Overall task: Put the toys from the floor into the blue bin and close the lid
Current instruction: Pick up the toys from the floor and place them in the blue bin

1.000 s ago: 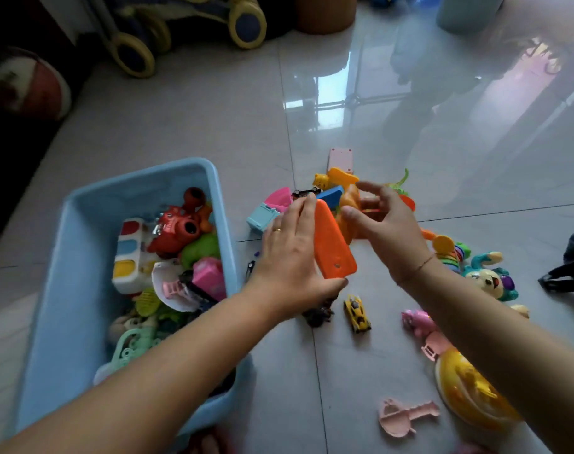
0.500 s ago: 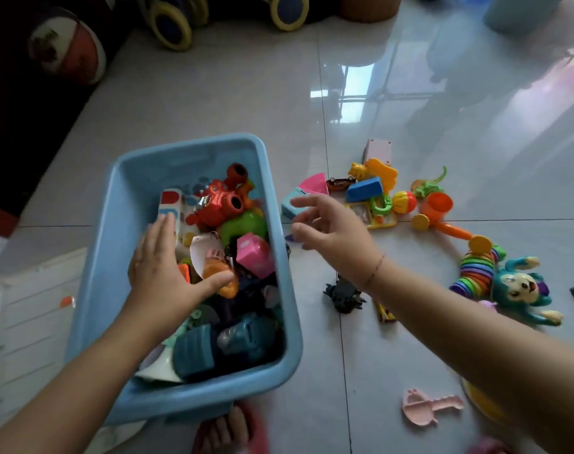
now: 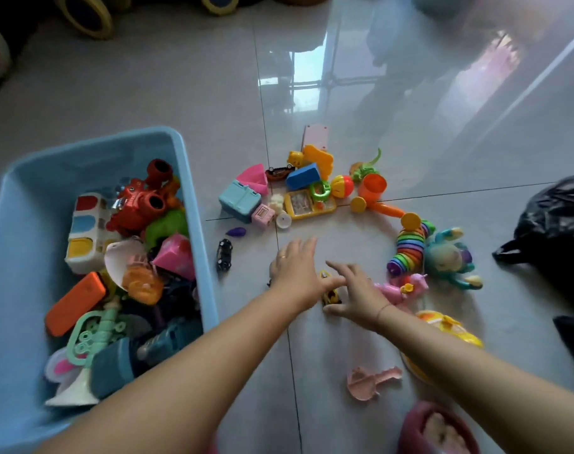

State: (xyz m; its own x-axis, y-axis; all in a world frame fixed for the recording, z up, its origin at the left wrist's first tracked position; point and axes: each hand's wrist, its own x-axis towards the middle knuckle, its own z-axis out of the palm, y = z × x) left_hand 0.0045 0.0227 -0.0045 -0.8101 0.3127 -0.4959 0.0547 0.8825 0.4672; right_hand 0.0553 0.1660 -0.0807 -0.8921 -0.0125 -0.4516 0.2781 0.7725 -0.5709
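Left hand point(image 3: 293, 268) and right hand point(image 3: 356, 290) hover low, fingers spread, gripping nothing, flanking the yellow car point(image 3: 331, 294), probably to scoop it. The blue bin point(image 3: 202, 244) sits lidless just left, handy for dumping.

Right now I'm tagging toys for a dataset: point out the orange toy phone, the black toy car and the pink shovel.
orange toy phone point(image 3: 76, 303): head view, middle of its flat face.
black toy car point(image 3: 224, 255): head view, its roof.
pink shovel point(image 3: 361, 385): head view, its wide blade.
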